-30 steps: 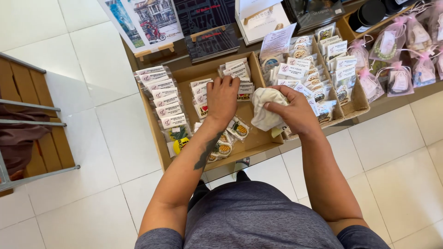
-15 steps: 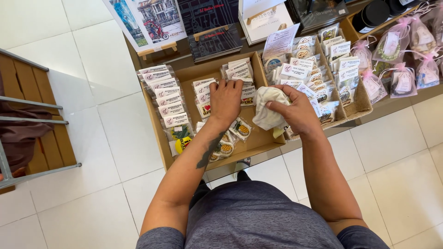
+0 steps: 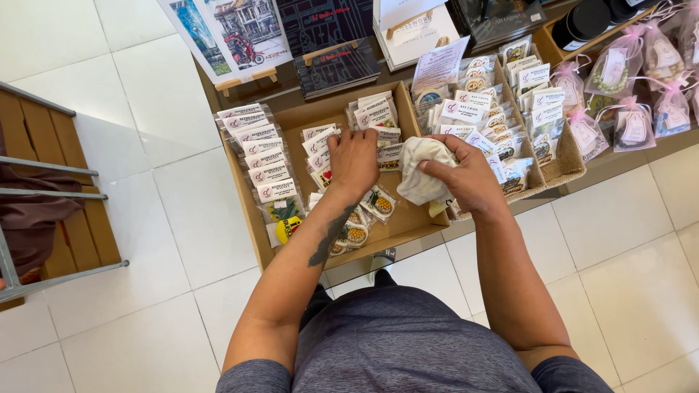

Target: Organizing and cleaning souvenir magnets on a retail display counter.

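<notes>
Cardboard tray (image 3: pixel 291 120) on tabletop: left hand (image 3: pixel 353 161) flat, fingers spread on packets (image 3: pixel 320 149); right hand (image 3: pixel 466 175) clutching crumpled cloth (image 3: pixel 421 169) alongside.

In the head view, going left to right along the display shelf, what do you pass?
Wooden bench → clear packet row → left hand → cream cloth → right hand → pink-ribboned bags.

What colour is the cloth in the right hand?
Off-white, a pale cream. The cloth is bunched under the right hand; the head view shows it best.
</notes>
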